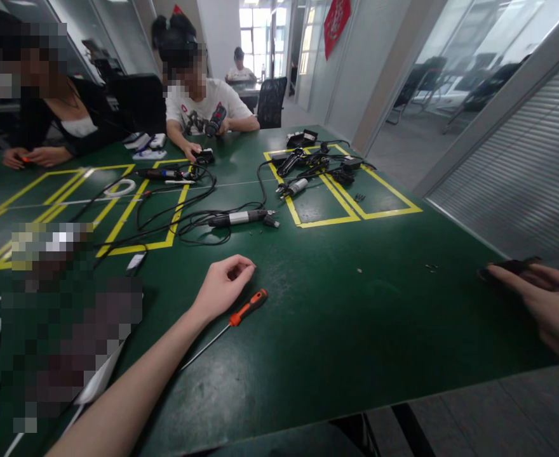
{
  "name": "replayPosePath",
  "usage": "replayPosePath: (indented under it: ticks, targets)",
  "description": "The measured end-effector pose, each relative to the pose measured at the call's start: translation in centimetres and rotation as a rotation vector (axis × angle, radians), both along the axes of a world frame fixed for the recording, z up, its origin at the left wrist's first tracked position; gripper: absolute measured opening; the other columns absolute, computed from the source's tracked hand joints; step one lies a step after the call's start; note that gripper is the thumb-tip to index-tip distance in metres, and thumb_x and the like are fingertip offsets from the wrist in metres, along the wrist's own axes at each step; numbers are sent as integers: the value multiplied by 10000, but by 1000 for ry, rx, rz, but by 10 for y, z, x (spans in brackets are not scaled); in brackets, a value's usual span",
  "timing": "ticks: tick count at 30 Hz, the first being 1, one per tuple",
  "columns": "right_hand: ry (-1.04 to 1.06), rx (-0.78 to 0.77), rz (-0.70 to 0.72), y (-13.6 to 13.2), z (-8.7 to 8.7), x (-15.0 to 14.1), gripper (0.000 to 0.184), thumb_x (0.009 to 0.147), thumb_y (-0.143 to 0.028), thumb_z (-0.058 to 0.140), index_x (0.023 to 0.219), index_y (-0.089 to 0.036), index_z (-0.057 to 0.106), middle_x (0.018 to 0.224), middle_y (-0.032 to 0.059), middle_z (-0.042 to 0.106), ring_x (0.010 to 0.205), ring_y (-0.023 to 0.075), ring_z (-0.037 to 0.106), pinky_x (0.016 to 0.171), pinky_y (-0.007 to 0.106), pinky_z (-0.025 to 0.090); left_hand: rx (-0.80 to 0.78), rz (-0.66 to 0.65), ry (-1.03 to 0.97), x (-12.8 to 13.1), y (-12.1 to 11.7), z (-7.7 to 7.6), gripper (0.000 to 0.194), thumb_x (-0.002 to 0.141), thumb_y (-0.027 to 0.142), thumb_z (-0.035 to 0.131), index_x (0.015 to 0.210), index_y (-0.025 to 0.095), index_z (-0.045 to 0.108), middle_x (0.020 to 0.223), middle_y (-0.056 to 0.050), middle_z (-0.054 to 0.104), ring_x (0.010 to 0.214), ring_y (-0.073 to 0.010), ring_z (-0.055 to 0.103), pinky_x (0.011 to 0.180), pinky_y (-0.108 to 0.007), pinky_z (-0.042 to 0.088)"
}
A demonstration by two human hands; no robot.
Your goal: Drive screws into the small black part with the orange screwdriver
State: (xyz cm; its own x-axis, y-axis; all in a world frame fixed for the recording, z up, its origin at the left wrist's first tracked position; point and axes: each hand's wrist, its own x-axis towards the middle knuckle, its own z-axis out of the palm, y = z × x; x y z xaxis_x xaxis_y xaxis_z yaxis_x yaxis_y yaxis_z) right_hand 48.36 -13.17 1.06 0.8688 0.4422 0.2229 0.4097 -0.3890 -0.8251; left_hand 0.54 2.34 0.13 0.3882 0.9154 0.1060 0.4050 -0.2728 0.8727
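My left hand (229,282) rests on the green table with its fingers curled and the fingertips meeting the thumb. Whatever it may hold is too small or hidden to make out. Beside it lies a screwdriver (248,308) with an orange and black handle, its long shaft pointing back under my forearm. Far to the right, my right hand (549,295) is closed on a dark, flat black object (511,268) at the table's right side; blur hides its kind. Several tiny metal pieces (431,267), maybe screws, lie left of that hand, and one small piece (359,271) lies further left.
A corded pen-like tool (239,218) lies ahead among black cables. More tools and cords (303,168) sit in yellow tape frames (389,214). Across the table (317,343), a person (208,108) holds a drill (216,120); another person (70,120) sits left. A glass partition (512,127) stands right.
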Motion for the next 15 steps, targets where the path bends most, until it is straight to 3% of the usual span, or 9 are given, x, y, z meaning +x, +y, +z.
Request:
replayPosePath:
  ticks: [3,5,7,10,15]
  targets:
    - [33,42,-167,-1,3,-10,572,538,-579,870,911,-254,584,986,135,686,847,358,685,655,505,584,-1,2,-14,0,0,-1,282,880,421,615,853,166,732,668,-6,633,622,-159,570,606,-268,445]
    - [-178,59,-169,-3,5,-16,563,613,-590,842,982,-227,621,1049,172,685,858,363,686,689,518,575,-2,0,-21,0,0,-1,283,880,423,617,850,166,732,666,-3,629,623,-157,568,608,-267,443]
    - [-480,12,12,-3,7,-21,488,712,-612,762,970,-208,670,1000,161,702,810,339,686,724,513,573,-7,0,-17,-1,0,-1,287,880,426,618,850,164,731,670,-3,630,627,-156,568,611,-267,439]
    - [-748,-124,448,5,8,-25,473,842,-680,576,823,-231,724,771,103,712,721,306,686,688,456,568,-15,-2,-1,-1,0,0,294,879,431,614,856,160,728,674,-1,629,625,-155,564,613,-269,434]
    - [-756,-311,638,26,9,-21,671,873,-790,420,792,-240,796,813,124,773,708,289,710,581,394,547,-16,1,6,0,1,-1,303,881,435,610,863,157,727,679,-2,624,629,-156,560,617,-272,429]
